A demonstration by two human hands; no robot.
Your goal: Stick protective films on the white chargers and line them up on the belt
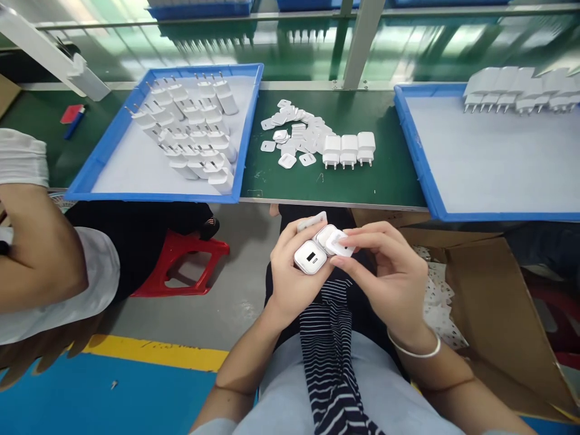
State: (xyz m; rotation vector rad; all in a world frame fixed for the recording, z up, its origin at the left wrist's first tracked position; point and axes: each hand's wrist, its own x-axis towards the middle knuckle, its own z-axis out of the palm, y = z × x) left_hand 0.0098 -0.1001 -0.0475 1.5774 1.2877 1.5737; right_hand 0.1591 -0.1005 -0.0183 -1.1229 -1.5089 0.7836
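Green worktop (pixel 344 181) w/ blue trays (pixel 247 130), factory line, grey floor.
Left hand (pixel 294 275) grips chargers (pixel 310 257), port faces up toward cam; right hand (pixel 389 272) pinches a small cover (pixel 339 243) on top.

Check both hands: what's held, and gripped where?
The left hand holds a cluster of white charger bodies, wrapped round their sides. The right hand pinches a small white cap by its edges against one of them.

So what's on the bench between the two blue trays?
In the head view, between the left blue tray and the right blue tray lie a heap of white cover plates and three white chargers on the green bench.
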